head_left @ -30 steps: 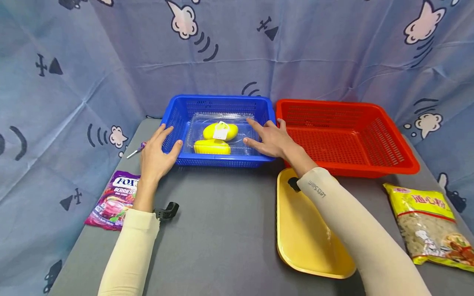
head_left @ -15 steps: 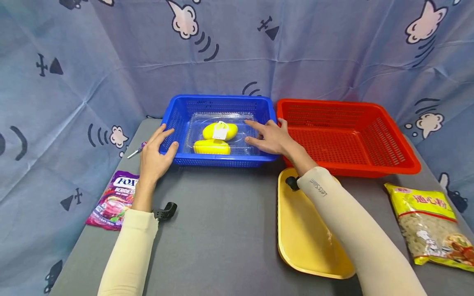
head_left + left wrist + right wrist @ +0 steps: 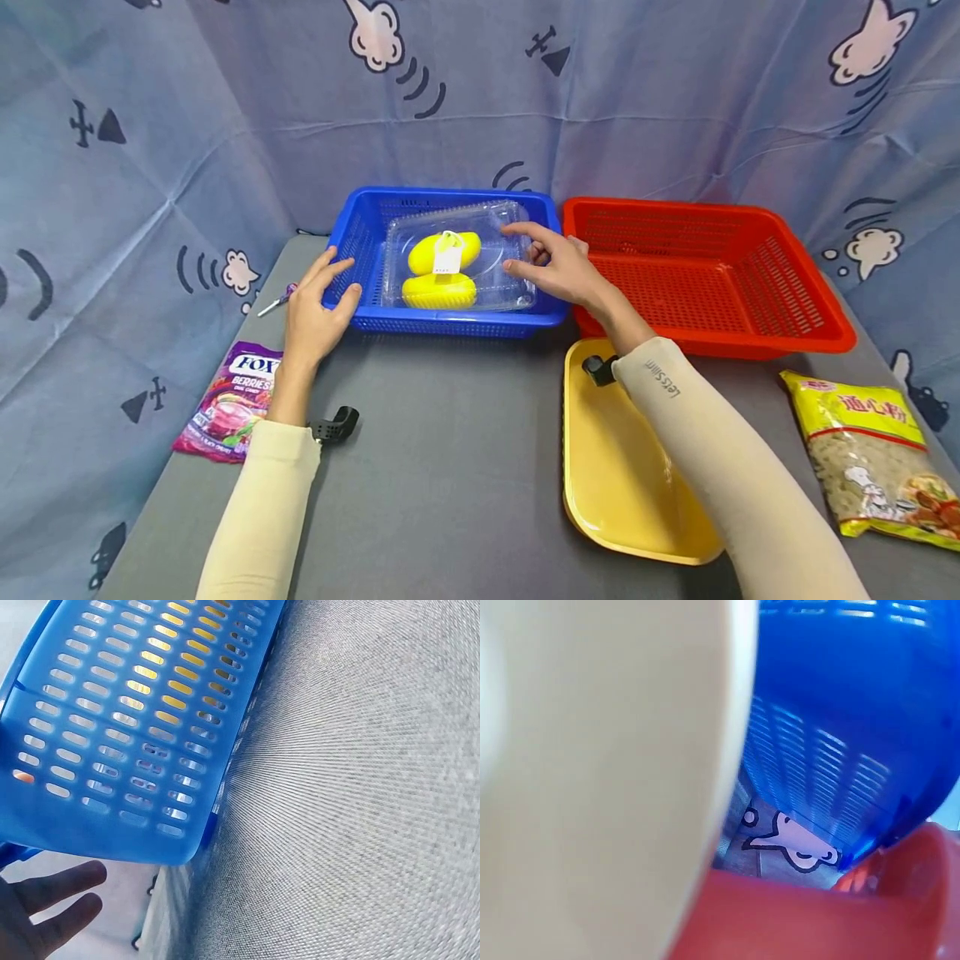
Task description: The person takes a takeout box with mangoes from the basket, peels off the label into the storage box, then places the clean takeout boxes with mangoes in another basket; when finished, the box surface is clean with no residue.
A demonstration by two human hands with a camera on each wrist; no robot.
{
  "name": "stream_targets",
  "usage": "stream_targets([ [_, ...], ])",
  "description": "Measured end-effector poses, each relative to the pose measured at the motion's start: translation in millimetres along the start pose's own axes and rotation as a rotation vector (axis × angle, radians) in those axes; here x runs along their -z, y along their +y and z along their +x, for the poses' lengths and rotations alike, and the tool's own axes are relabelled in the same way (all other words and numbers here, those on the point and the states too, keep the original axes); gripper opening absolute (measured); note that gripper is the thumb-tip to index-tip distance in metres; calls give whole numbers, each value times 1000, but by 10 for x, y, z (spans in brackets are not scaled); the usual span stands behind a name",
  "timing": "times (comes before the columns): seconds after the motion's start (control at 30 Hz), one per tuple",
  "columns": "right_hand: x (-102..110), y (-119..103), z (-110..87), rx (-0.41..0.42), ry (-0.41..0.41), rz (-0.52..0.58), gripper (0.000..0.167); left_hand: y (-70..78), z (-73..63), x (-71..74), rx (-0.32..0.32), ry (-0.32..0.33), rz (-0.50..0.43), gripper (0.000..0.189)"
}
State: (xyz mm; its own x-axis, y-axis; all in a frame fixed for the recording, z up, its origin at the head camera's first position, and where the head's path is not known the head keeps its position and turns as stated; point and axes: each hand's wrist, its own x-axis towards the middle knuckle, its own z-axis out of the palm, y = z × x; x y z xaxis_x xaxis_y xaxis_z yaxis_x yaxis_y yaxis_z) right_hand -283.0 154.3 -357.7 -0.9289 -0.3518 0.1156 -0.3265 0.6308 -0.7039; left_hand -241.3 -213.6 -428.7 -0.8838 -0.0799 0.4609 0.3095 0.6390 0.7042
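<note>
In the head view, a clear plastic box [image 3: 487, 287] sits tilted in the blue basket [image 3: 450, 323], its right side raised. Two yellow mango-shaped pieces [image 3: 439, 291] lie in the box, and a white tag [image 3: 447, 255] hangs from the rear one. My right hand [image 3: 558, 262] grips the box's right edge, index finger and thumb over it, other fingers curled. At the basket's left end is my left hand [image 3: 315, 317], fingers spread and relaxed by the rim. The left wrist view shows its fingers [image 3: 71, 900] outside the perforated basket wall.
A red basket [image 3: 675, 337] stands against the blue one's right. Below it lies a yellow tray [image 3: 622, 483], partly under my right forearm. A pasta bag [image 3: 870, 458] is far right; a purple candy bag [image 3: 232, 408] and a lollipop [image 3: 277, 300] lie left.
The clear box has tilted, its right side rising with the right hand, and the yellow pieces have turned with it. The right hand's fingers have curled more. The left hand stays nearly still.
</note>
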Motion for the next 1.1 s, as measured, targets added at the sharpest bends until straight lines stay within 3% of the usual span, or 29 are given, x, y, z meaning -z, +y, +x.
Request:
stream_targets([
  [0.2,35,-21,-46,-38,27,71,46,1,11,-7,-16,11,-19,40],
  [0.37,17,-18,-76,-33,54,60,46,-12,18,-22,-16,17,-19,39],
  [0.67,42,-3,-157,-26,156,124,46,3,5,-37,2,17,-26,37],
  [0.87,131,-32,-276,5,195,210,47,2,2,-38,0,25,-38,35],
  [1.1,239,-161,-457,-4,213,236,46,-13,-6,-31,4,30,-58,34],
])
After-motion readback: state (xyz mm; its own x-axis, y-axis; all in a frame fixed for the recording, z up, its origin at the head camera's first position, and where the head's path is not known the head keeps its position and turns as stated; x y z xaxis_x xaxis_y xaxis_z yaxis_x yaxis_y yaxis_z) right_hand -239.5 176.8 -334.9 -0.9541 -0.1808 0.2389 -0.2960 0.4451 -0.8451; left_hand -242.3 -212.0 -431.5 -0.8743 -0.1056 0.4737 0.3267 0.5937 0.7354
